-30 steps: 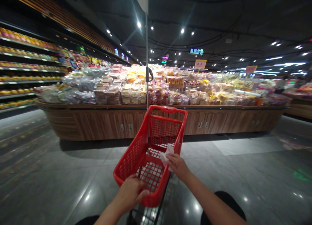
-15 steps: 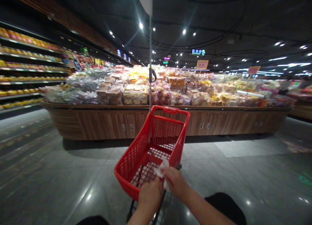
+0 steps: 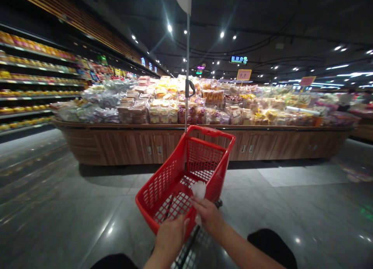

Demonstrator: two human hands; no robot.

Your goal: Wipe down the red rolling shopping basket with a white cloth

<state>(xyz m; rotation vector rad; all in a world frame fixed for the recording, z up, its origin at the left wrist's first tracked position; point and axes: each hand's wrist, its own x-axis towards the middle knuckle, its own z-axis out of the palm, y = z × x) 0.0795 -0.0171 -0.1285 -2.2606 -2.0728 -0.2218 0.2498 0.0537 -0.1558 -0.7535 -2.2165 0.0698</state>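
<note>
Right in front of me stands a red plastic shopping cart with a grid-patterned basket. My left hand is closed over the cart's near rim, its fingertips partly hidden from me. Just to the right, my right hand presses a crumpled white wipe against the cart's side near the right corner. Part of the wipe sticks up past the fingers inside the basket, and a little shows below the hand. The two hands are slightly apart.
Behind the cart runs a long wooden display counter piled with packaged breads. Stocked shelves line the left. A thin pole rises by the cart's far end. Grey tiled floor surrounds the cart.
My left hand has moved left, away from the wipe, onto the cart's near rim. My right hand keeps the wipe on the side. The cart's far end has shifted slightly right in view.
</note>
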